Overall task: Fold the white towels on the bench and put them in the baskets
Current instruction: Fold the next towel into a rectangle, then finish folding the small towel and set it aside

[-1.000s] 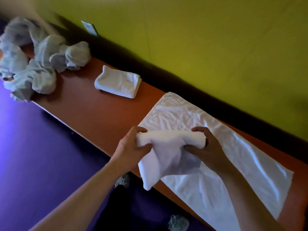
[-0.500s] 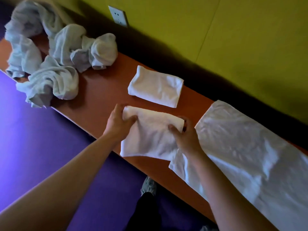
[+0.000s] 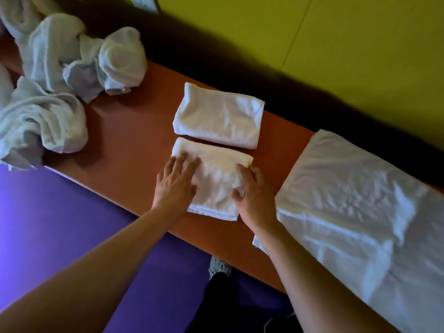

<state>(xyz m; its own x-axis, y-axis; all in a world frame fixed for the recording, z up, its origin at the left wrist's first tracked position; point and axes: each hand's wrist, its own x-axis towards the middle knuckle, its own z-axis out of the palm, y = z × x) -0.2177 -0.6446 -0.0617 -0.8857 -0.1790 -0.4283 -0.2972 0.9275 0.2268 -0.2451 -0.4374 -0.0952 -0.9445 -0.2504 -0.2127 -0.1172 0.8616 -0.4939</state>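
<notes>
Two folded white towels lie side by side on the orange bench [image 3: 125,150]. The nearer folded towel [image 3: 216,179] has both my hands on it. My left hand [image 3: 176,186] lies flat on its left part with straight fingers. My right hand [image 3: 254,193] presses its right edge, fingers slightly bent over the fold. The other folded towel [image 3: 218,116] sits just behind it, toward the wall. A large white towel [image 3: 360,212] lies spread flat on the bench to the right. No basket is in view.
A heap of crumpled white towels [image 3: 60,68] covers the bench's left end. A yellow-green wall [image 3: 336,44] with a socket [image 3: 144,3] runs behind the bench. Purple floor [image 3: 60,224] lies in front, with my dark trouser leg and shoe [image 3: 218,267] below.
I carried the small folded towel leftward off the spread towel and laid it on the bench beside the other folded one. My grip on it loosened into flat pressing hands.
</notes>
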